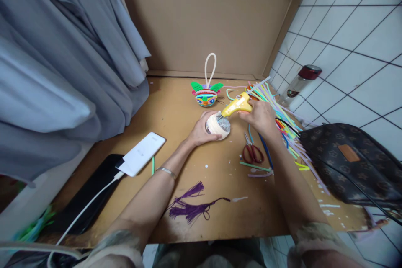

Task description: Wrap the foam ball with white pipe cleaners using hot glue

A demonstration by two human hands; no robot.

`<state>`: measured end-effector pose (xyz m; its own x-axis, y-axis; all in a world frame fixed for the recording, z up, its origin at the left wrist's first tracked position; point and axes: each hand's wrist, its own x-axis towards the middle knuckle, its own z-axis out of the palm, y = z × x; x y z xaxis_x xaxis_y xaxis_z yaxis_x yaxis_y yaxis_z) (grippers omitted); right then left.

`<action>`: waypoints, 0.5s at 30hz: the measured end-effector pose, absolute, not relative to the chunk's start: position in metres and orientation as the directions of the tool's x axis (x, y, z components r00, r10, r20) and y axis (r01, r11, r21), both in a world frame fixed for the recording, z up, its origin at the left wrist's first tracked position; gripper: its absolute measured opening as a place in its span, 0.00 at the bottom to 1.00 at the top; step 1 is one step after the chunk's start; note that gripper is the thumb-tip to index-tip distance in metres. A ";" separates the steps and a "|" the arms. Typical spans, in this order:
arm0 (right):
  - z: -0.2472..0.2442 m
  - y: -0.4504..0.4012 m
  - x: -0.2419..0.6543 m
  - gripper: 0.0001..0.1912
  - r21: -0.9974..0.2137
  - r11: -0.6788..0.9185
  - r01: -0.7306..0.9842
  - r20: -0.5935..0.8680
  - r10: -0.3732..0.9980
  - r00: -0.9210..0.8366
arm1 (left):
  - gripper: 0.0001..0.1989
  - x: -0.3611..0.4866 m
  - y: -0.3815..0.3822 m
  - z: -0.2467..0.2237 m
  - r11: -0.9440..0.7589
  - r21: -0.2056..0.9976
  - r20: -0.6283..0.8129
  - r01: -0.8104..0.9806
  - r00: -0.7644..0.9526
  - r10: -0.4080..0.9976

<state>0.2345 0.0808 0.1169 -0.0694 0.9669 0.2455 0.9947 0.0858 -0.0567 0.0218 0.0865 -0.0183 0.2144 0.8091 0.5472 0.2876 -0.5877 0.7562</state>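
Note:
My left hand (202, 130) is wrapped round a small ball (217, 127), partly covered in cream-coloured strands, with a greyish, shiny patch bare on its upper right. In my right hand (261, 116) is a yellow hot glue gun (236, 104), a clear glue stick jutting from its back. Its nozzle points down and left and meets the ball, or nearly so, at the edge of the cream strands. Behind the ball sits a colourful animal-head ornament (206, 95) with green ears and a white loop standing up from it.
Red-handled scissors (252, 153) lie below my right hand. Many coloured pipe cleaners (290, 134) spread toward a brown patterned bag (351, 163). A glass bottle (298, 86) stands by the tiles. Purple tassels (191, 209) lie in front; a white power bank (143, 153) with cable is left.

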 end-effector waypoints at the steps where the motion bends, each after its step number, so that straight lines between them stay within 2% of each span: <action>1: 0.117 0.081 0.234 0.18 -0.060 0.075 0.995 0.247 0.967 -0.058 | 0.44 0.022 0.087 -0.019 -0.592 0.753 0.551 0.288 0.216 0.806; 15: 0.113 0.082 0.233 0.18 -0.072 0.097 0.993 0.275 0.959 -0.074 | 0.44 0.022 0.085 -0.017 -0.585 0.757 0.543 0.291 0.216 0.811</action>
